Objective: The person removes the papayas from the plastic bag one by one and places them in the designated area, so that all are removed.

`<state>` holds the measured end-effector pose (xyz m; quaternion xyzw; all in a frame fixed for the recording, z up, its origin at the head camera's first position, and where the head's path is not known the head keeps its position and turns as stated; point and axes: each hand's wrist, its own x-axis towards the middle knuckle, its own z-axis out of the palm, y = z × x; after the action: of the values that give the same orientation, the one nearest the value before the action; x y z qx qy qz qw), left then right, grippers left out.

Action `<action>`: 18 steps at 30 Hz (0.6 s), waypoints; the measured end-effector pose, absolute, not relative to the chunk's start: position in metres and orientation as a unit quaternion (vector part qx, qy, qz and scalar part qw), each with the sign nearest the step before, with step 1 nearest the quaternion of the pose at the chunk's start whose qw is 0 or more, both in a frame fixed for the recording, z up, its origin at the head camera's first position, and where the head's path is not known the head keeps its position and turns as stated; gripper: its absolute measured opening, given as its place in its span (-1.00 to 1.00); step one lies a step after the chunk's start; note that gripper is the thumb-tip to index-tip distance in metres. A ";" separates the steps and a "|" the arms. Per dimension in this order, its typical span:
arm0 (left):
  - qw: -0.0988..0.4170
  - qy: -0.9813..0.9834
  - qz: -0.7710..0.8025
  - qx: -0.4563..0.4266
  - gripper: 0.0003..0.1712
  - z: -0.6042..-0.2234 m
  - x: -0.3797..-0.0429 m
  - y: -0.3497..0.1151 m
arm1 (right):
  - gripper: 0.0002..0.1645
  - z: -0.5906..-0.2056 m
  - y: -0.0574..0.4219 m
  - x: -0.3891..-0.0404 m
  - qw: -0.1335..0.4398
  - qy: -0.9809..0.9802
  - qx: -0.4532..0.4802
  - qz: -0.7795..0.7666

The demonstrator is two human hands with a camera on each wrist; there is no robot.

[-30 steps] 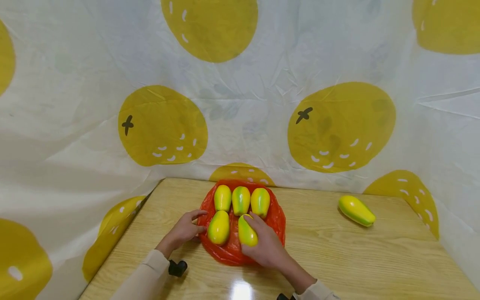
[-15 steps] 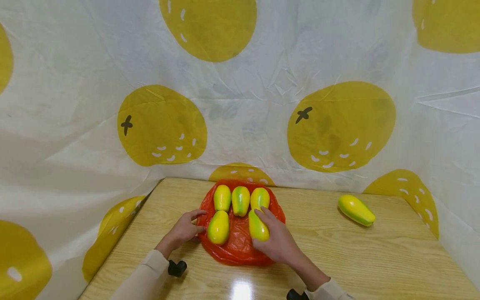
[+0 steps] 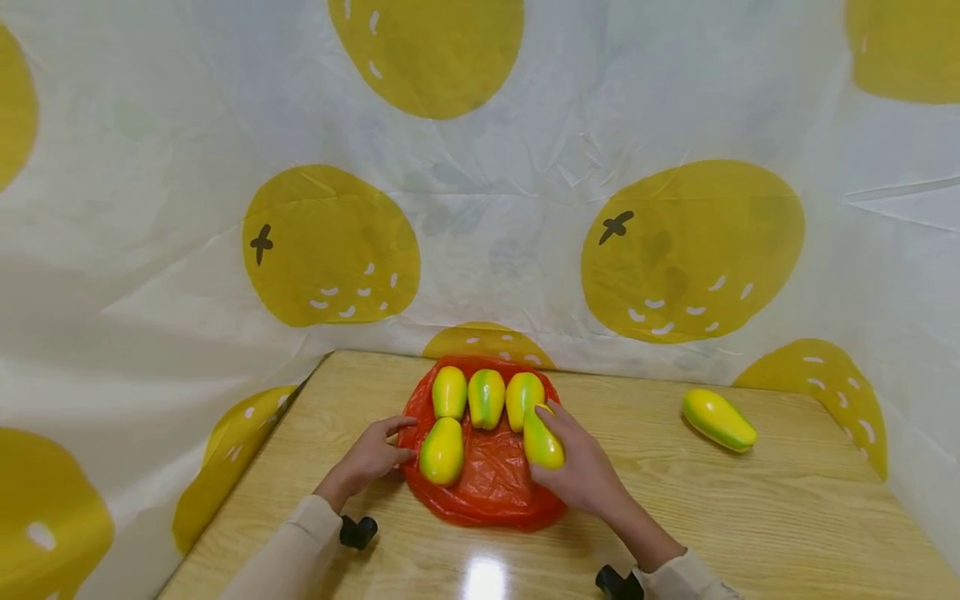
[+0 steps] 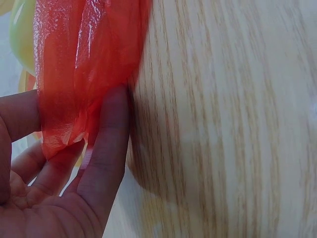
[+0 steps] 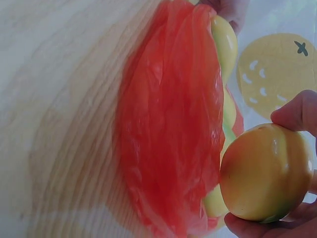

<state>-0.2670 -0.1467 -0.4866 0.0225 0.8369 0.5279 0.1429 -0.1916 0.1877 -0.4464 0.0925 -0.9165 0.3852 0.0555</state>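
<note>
My right hand [image 3: 581, 458] grips a yellow-green papaya [image 3: 543, 442] over the right side of a red plastic bag [image 3: 491, 471] that lies open and spread on the table. In the right wrist view, thumb and fingers are around the held papaya [image 5: 265, 173], beside the bag wall. Its far end overlaps the rightmost papaya [image 3: 523, 400] in the head view. A middle papaya [image 3: 486, 398], a left one [image 3: 450, 392] and a nearer one [image 3: 442, 452] also lie in the bag. At the bag's left edge, my left hand [image 3: 371, 457] holds the folded plastic [image 4: 64, 119] between thumb and fingers.
Another papaya [image 3: 718, 420] lies apart on the wooden table [image 3: 750, 517], toward the right. A white cloth [image 3: 495, 250] printed with large yellow fruit hangs behind the table and along its sides. Black wrist gear [image 3: 358, 532] sits at each sleeve.
My right hand has carried its papaya rightward and slightly away, from the middle of the bag to its right side. The left hand has stayed at the bag's left edge.
</note>
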 end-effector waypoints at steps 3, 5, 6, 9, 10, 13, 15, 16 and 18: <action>0.144 0.838 0.525 0.024 -0.34 -0.486 -0.267 -0.148 | -0.05 -0.446 0.193 -0.194 0.055 -0.920 0.087 0.379; 0.146 0.838 0.525 0.022 -0.34 -0.486 -0.267 -0.148 | -0.05 -0.446 0.197 -0.195 0.054 -0.921 0.084 0.375; 0.147 0.836 0.528 0.017 -0.34 -0.486 -0.266 -0.148 | -0.04 -0.445 0.199 -0.195 0.052 -0.922 0.080 0.374; 0.147 0.836 0.528 0.021 -0.32 -0.483 -0.266 -0.148 | -0.05 -0.444 0.206 -0.197 0.053 -0.924 0.077 0.370; 0.147 0.835 0.530 0.022 -0.32 -0.483 -0.265 -0.148 | -0.04 -0.444 0.208 -0.197 0.053 -0.925 0.075 0.368; 0.146 0.834 0.532 0.031 -0.32 -0.480 -0.265 -0.148 | -0.04 -0.444 0.217 -0.197 0.055 -0.930 0.070 0.356; 0.145 0.831 0.536 0.034 -0.33 -0.479 -0.264 -0.147 | -0.03 -0.444 0.222 -0.197 0.054 -0.933 0.065 0.350; 0.144 0.831 0.537 0.035 -0.33 -0.479 -0.264 -0.147 | -0.03 -0.445 0.225 -0.197 0.054 -0.934 0.063 0.348; 0.144 0.831 0.536 0.036 -0.33 -0.478 -0.264 -0.146 | -0.04 -0.446 0.230 -0.198 0.056 -0.936 0.058 0.343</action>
<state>-0.2638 -0.1461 -0.4782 0.0357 0.8309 0.5364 0.1435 -0.1982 0.2299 -0.4457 0.0582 -0.9357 0.3433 0.0560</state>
